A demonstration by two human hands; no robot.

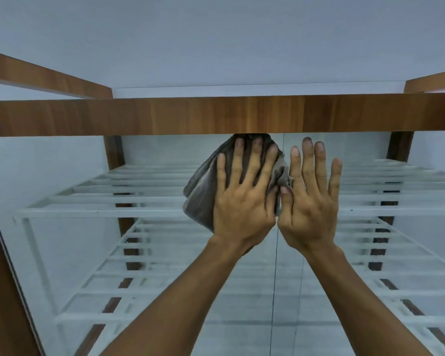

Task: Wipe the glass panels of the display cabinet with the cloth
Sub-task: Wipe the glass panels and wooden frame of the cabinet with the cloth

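Dark grey cloth (203, 191) lies bunched against the cabinet's glass panel (62, 240), its long axis near upright and its top touching the wooden top rail (165, 116). Left hand (244, 201) presses it, fingers spread. Right hand (308, 209) lies flat on the glass, fingers straight, thumb at the cloth's edge.

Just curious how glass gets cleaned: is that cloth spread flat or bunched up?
Bunched up: the dark cloth shows thick folds and creases under the left hand pressing it against the glass.
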